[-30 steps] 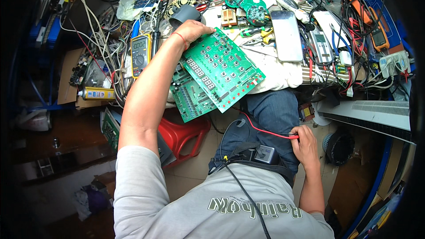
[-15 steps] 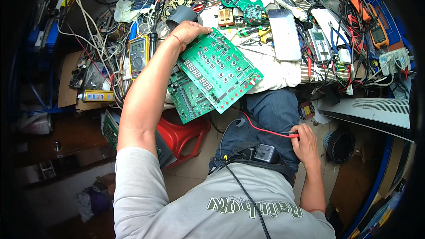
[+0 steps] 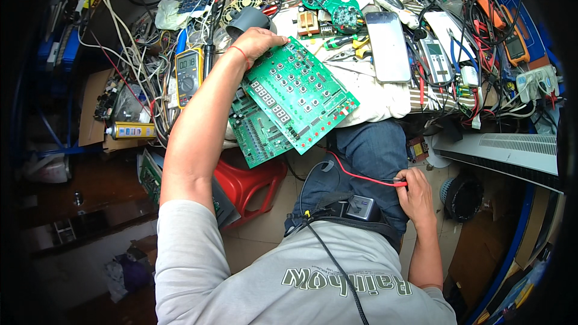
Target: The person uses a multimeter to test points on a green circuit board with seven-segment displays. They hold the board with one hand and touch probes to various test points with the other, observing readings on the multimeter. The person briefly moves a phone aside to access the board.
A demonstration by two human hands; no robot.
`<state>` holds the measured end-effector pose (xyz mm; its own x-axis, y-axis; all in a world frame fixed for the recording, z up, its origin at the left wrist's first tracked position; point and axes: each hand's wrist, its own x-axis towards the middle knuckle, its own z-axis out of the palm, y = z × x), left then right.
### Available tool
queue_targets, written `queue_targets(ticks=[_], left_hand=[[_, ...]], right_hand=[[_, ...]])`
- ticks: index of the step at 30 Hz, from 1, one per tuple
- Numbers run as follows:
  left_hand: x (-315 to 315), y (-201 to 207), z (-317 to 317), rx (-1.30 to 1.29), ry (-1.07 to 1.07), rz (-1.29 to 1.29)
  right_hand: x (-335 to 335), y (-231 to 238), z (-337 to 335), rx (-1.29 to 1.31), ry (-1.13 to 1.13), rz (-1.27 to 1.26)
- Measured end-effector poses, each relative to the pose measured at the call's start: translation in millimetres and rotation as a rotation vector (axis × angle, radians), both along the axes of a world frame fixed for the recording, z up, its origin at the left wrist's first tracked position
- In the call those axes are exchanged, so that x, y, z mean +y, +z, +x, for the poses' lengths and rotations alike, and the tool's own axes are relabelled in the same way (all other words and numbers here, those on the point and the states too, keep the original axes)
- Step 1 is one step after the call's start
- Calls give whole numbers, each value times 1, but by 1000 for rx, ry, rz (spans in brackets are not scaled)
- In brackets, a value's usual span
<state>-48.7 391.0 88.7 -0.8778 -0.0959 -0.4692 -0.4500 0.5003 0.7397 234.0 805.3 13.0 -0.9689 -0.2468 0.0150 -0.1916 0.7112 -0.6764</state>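
So the only thing that changes is the number on the yellow multimeter (image 3: pixel 188 77)

Its digits, over by the worktop's (image 3: pixel 359 67) left edge, don't match half a second ago. Everything else is basically parked: same grip, same boards, same spot. My read is that the meter is live and its value is drifting while the work just holds.

Left hand (image 3: pixel 259 44) is pinching the top-left edge of the front green board (image 3: pixel 299 97), thumb lying along it. That board slants across the worktop's near edge, left of centre, its lower corner hanging out past it. A second green board (image 3: pixel 260 138) sits behind and below it; can't tell if the fingers grip that one too. Grey cylinder (image 3: pixel 245 22) is just beyond the knuckles.

Right hand (image 3: pixel 416 195) is off the worktop, by the right thigh, fingers curled and pinching a red lead (image 3: pixel 355 176). Fingertips are partly hidden, so no clue how tightly.
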Motion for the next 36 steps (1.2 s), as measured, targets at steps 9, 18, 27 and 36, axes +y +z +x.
queue_targets(ticks=[9, 18, 27, 36], left_hand=[[-5, -2, -5, -113, 35, 24], [-9, -1, -3, -50, -65, -1], [-3, 2, -5, -63, 39, -67], [-2, -1, -1, 22, -48, -76]], right_hand=[[0, 1, 0, -28, -11, 11], [0, 0, -1, -11, -3, 8], [0, 0, -2, -2, 8, 3], [1, 0, -3, -19, 0, 13]])
